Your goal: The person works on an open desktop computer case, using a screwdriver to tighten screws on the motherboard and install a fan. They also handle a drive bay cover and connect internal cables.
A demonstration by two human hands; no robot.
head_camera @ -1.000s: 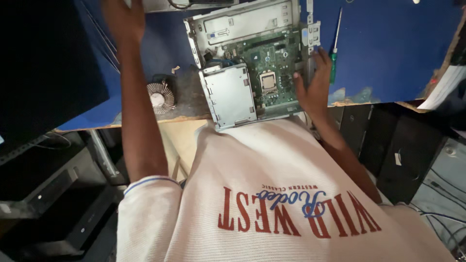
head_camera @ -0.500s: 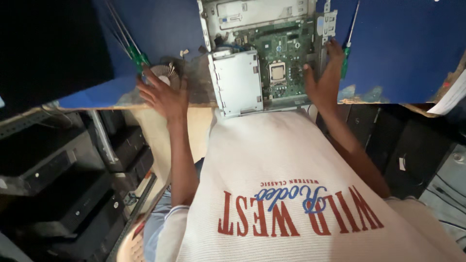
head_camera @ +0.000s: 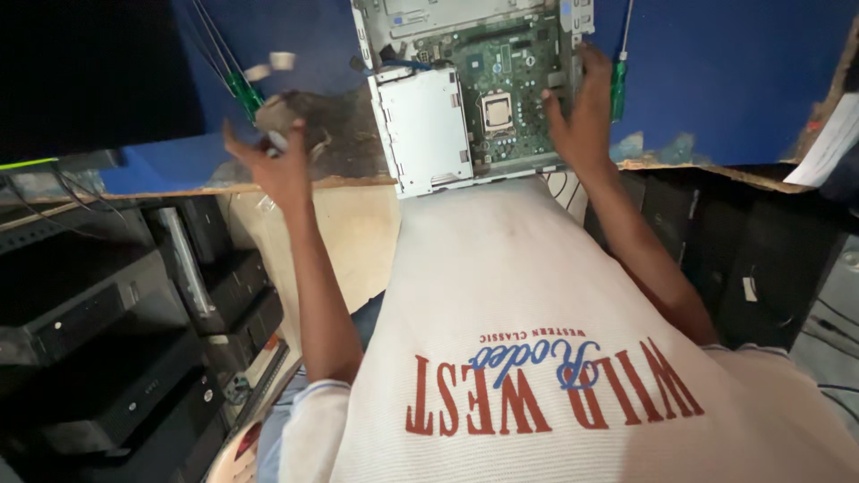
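Observation:
An open desktop computer case (head_camera: 394,27) lies on the blue table (head_camera: 734,72), with its green motherboard (head_camera: 523,63), bare processor socket (head_camera: 497,112) and silver drive cage (head_camera: 420,125) showing. My right hand (head_camera: 582,116) rests flat on the case's right edge. My left hand (head_camera: 277,170) is raised at the table's front edge, left of the case. It grips a dark round cooler fan (head_camera: 273,112), which is blurred by motion. A small white connector (head_camera: 273,64) dangles above it.
A green-handled screwdriver (head_camera: 617,85) lies just right of the case, and two more (head_camera: 242,89) lie left of the fan. Black computer units (head_camera: 89,313) are stacked under the table at left. White paper (head_camera: 832,143) sits at the right edge.
My left hand came back from the far side of the table, dropped onto the cooler fan and lifted it. My right hand stayed on the case.

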